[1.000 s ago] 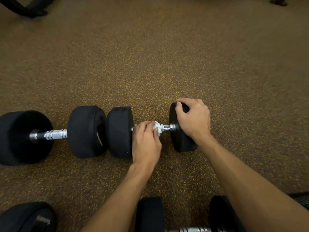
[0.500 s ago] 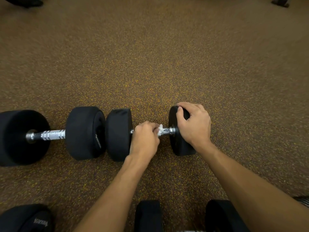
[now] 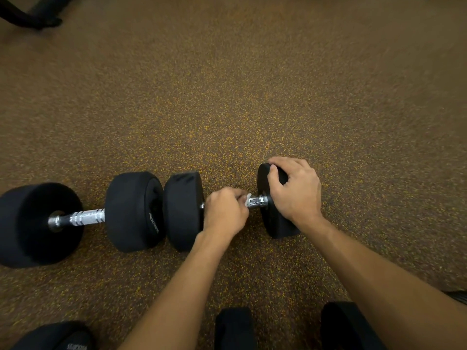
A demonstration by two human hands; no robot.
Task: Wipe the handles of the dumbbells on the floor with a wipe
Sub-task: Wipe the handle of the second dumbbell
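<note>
**Wiping handle [image 3: 256, 201] of right dumbbell [image 3: 184, 210]**

Clamping fingers of left hand [image 3: 225, 210] on wipe [image 3: 247, 199] round handle, for all-round contact. Curling fingers of right hand [image 3: 295, 195] over right head [image 3: 278, 227], likely to stop rolling. Working with dumbbell on floor [image 3: 252, 109], just right of another dumbbell [image 3: 131, 210].

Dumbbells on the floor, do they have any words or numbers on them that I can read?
Left dumbbell, on the side of its right head: small white lettering, too small and blurred to read.
Bottom-left dumbbell head: white lettering, upside down and too blurred to read.
Dumbbell being wiped: no words or numbers show.
Nothing here can be read for sure.
</note>
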